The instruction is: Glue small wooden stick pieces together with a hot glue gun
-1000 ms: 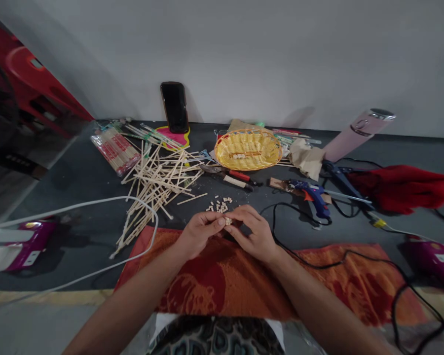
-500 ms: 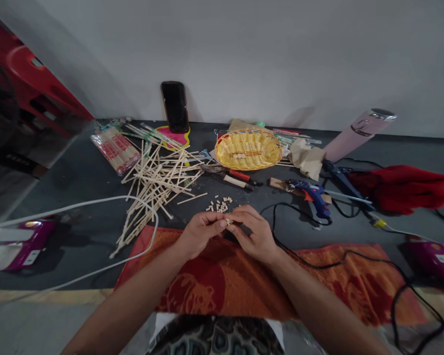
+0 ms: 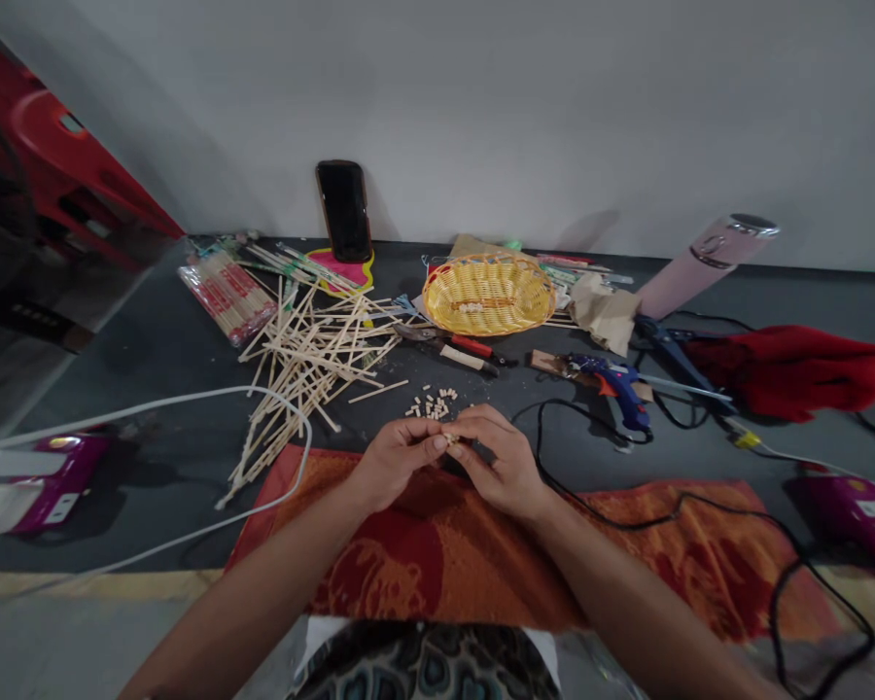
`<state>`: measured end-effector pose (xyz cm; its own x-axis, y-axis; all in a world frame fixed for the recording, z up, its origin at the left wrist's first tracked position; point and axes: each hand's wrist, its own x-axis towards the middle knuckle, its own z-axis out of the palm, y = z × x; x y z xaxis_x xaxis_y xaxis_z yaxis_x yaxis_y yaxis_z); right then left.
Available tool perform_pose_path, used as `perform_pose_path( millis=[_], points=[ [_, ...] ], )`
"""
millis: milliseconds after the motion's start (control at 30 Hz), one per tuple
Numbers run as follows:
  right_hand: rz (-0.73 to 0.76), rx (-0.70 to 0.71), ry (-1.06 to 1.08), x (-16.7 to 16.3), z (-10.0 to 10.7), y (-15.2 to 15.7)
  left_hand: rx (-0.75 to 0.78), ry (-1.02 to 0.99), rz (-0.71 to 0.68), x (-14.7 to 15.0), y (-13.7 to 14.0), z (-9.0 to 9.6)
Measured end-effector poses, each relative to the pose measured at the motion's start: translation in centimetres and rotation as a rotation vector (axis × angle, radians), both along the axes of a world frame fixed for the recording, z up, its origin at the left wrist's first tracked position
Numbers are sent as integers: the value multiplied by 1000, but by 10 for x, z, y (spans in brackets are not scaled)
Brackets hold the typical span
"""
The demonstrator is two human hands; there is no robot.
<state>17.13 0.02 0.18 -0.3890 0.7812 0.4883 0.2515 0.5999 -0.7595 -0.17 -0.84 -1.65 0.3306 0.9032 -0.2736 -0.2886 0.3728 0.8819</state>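
Note:
My left hand (image 3: 406, 457) and my right hand (image 3: 501, 459) meet above the near edge of the table. Between their pinched fingertips is a small cluster of short wooden stick pieces (image 3: 450, 439); its exact shape is too small to tell. Just beyond the fingers lie several loose cut pieces (image 3: 432, 402) of pale wood. Past those rest pliers (image 3: 452, 348) with red and pale handles. A blue glue gun (image 3: 619, 384) lies to the right on a wooden block. Under my forearms spreads an orange-red towel (image 3: 408, 574).
Long wooden sticks (image 3: 313, 360) form a loose pile at left, beside a packaged bundle (image 3: 227, 295). A yellow woven basket (image 3: 490, 292) holds small pieces. A phone (image 3: 343, 211) leans on the wall. A pink flask (image 3: 704, 262), red cloth (image 3: 794, 369) and black cable (image 3: 671, 515) are at right.

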Motion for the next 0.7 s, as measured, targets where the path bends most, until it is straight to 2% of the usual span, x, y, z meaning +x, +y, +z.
perform_pose_path(
  millis=[267,700],
  points=[
    [-41,-18,-10,-1,-2,0,-100,-108,14,0,-1,4],
    [-67,78,-64,2,-6,2,-25,-47,51,-2,2,6]
  ],
)
